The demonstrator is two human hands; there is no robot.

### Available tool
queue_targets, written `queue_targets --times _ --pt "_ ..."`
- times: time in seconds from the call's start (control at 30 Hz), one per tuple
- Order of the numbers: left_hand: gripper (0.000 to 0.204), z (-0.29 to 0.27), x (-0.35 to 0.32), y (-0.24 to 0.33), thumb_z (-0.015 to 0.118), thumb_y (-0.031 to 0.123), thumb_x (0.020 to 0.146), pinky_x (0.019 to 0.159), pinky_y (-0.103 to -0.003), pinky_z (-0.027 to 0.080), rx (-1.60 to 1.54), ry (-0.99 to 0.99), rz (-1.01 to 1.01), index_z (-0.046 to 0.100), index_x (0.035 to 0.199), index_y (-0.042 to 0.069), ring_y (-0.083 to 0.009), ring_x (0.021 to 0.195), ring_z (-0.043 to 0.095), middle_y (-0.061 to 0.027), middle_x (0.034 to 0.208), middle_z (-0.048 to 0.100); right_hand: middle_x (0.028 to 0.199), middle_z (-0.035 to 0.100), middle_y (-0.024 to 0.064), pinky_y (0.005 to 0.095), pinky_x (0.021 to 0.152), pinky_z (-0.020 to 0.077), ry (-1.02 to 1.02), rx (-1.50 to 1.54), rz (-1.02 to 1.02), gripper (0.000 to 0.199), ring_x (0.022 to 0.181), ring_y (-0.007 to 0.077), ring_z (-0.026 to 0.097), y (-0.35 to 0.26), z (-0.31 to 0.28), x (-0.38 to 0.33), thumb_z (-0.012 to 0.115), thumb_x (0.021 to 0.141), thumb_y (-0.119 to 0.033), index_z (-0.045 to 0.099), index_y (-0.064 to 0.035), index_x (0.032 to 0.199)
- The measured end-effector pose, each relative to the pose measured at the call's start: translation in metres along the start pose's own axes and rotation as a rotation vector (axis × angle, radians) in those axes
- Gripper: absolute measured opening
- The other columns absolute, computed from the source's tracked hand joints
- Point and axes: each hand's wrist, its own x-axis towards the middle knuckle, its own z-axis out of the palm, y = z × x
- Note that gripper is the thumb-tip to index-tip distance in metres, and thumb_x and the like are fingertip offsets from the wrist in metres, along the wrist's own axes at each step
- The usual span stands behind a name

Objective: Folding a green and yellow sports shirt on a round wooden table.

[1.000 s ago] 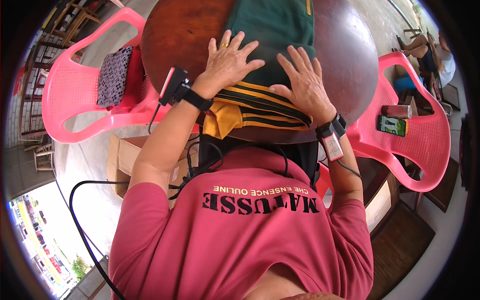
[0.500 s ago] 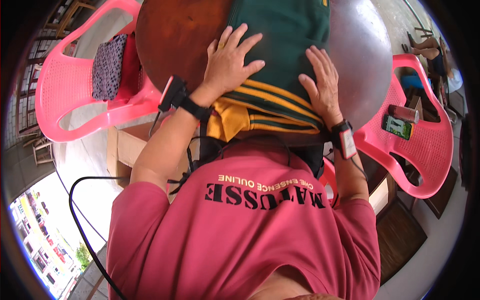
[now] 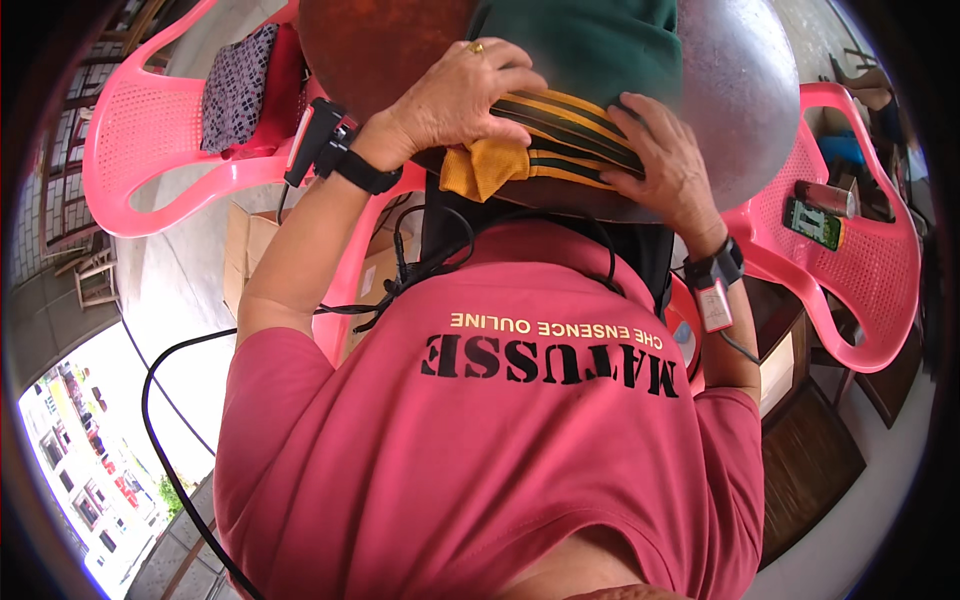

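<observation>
A folded dark green garment (image 3: 585,50) lies on the round table, its yellow-striped band along the edge nearest me. At the band's left end a plain yellow part (image 3: 487,168) is bunched up. My left hand (image 3: 455,95), a ring on one finger, is closed over the left side of the striped band, fingers bent and thumb in front of them. On the right side, my right hand (image 3: 672,160) grips the same band, fingers on top and thumb at the lower edge. Both wrists carry strapped devices.
The round table (image 3: 745,110) has a shiny surface. A pink chair (image 3: 130,150) at left holds a patterned cloth (image 3: 238,90) and a red one. Another pink chair (image 3: 880,255), at right, bears a phone (image 3: 815,222) and a cylindrical container (image 3: 828,198). Black cables (image 3: 425,265) hang before my body.
Both hands were spread flat on the garment. Now their fingers have curled in on the striped band at its near edge. The view has shifted slightly.
</observation>
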Motion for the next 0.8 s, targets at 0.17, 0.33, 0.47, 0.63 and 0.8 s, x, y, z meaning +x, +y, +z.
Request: queue_targets --times 0.17,0.33,0.47,0.63,0.8 --pt "0.035 0.012 -0.008 0.012 0.071 0.011 0.066 0.09 -0.038 0.042 0.069 0.057 -0.052 0.061 0.101 0.011 -0.0253 0.104 0.054 -0.0033 0.102 0.056 0.123 0.053 0.009 0.0401 0.097 0.0422 0.163 -0.014 -0.02 0.038 0.12 0.0284 0.049 -0.002 0.013 -0.006 0.067 0.075 -0.009 0.06 -0.0082 0.112" --pt "0.031 0.015 -0.016 0.01 0.068 0.006 0.067 0.092 -0.039 0.042 0.018 0.032 -0.095 0.06 0.096 0.011 -0.0278 0.107 0.053 -0.0058 0.107 0.054 0.128 0.051 0.0114 0.0425 0.099 0.0401 0.085 0.0 -0.064 0.036 0.126 0.031 0.045 0.002 0.01 -0.013 0.064 0.078 -0.01 0.06 -0.0093 0.113" --pt "0.038 0.022 -0.028 0.012 0.068 0.008 0.068 0.1 -0.043 0.038 0.144 0.192 -0.069 0.057 0.103 0.012 -0.0339 0.12 0.046 -0.0121 0.123 0.048 0.135 0.047 0.0117 0.0448 0.101 0.037 -0.052 0.163 -0.091 0.04 0.129 0.0319 0.042 0.011 -0.013 -0.004 0.065 0.082 -0.02 0.058 -0.0108 0.12" --pt "0.049 0.014 -0.029 0.008 0.07 0.017 0.073 0.106 -0.048 0.032 0.098 0.014 -0.108 0.052 0.118 0.016 -0.0383 0.132 0.035 -0.0161 0.137 0.039 0.143 0.041 0.0076 0.0495 0.107 0.0278 0.048 -0.033 -0.086 0.049 0.136 0.0319 0.033 0.037 -0.02 0.034 0.06 0.088 -0.032 0.051 -0.0152 0.132" --pt "0.06 -0.016 -0.026 0.0 0.065 0.011 0.076 0.109 -0.044 0.03 -0.041 -0.138 -0.126 0.047 0.134 0.015 -0.0337 0.134 0.035 -0.0129 0.14 0.042 0.146 0.039 0.0054 0.0505 0.111 0.0219 -0.003 0.086 -0.013 0.043 0.138 0.0309 0.028 0.094 0.011 0.039 0.052 0.092 -0.021 0.049 -0.0156 0.135"
